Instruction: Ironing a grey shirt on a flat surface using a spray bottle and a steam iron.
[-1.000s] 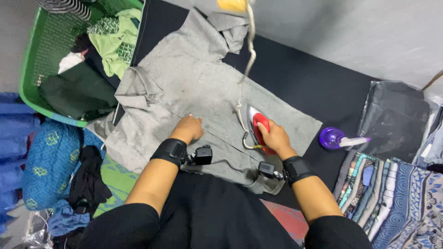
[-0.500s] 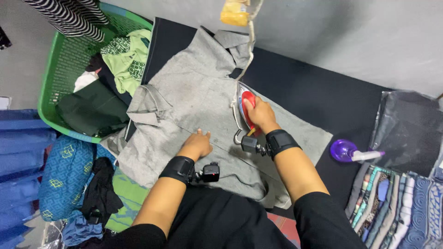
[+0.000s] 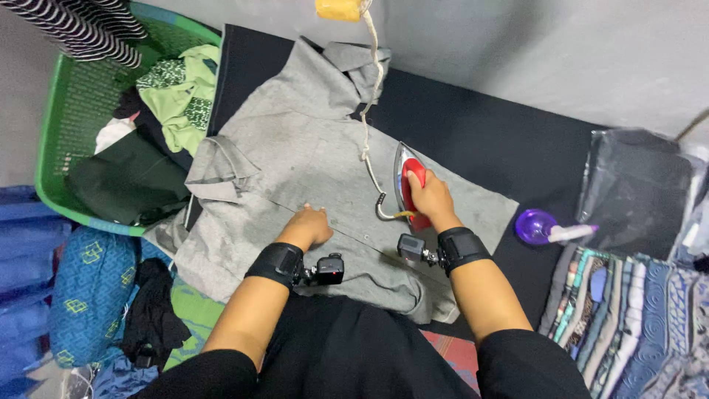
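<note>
Right hand is wrapped round the red handle of the iron, probably heavy. Left hand, fingers curled, presses the soft grey shirt just beside it.

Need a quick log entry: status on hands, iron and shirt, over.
Right hand gripping red-handled iron on grey shirt. Left hand flat on shirt. Iron's cord hangs across the shirt.

The right hand has slid the iron up the grey shirt.
</note>
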